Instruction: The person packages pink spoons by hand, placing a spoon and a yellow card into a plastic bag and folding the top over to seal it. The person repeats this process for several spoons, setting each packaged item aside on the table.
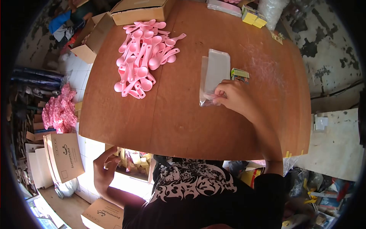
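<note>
Brown wooden table held pink spoons piled on the left, clear plastic bags right of centre by a small box; thin bags could have slid or lifted several together, likely from a loose pinch; right hand pinched the bags' near edge, left hand hung off the table's near edge, half-spread, nothing visible in it
</note>
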`<control>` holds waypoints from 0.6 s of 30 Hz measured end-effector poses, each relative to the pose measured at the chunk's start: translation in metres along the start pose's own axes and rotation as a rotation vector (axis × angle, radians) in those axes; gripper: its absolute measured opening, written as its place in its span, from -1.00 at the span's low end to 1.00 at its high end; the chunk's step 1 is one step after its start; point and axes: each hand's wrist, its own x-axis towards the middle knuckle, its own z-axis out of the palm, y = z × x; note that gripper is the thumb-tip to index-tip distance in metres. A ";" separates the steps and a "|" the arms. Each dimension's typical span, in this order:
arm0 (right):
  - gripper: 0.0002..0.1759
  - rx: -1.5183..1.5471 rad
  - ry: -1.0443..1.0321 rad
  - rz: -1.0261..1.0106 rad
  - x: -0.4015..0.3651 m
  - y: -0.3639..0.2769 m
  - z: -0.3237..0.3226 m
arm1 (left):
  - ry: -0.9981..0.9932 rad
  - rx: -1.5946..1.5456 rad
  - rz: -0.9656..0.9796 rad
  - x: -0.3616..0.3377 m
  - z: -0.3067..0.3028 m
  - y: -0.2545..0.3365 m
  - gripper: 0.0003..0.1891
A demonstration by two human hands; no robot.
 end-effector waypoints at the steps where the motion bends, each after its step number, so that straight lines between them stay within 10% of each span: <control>1: -0.79 -0.003 0.000 -0.002 0.001 -0.001 0.000 | -0.065 -0.138 0.121 0.010 0.006 0.012 -0.66; 8: -0.91 0.016 0.092 -0.018 -0.006 0.011 0.006 | -0.521 -0.131 0.577 0.101 0.072 0.102 -0.73; 18: -0.95 0.119 0.490 0.003 -0.013 -0.003 -0.003 | -0.409 0.372 0.885 0.166 0.168 0.140 -0.36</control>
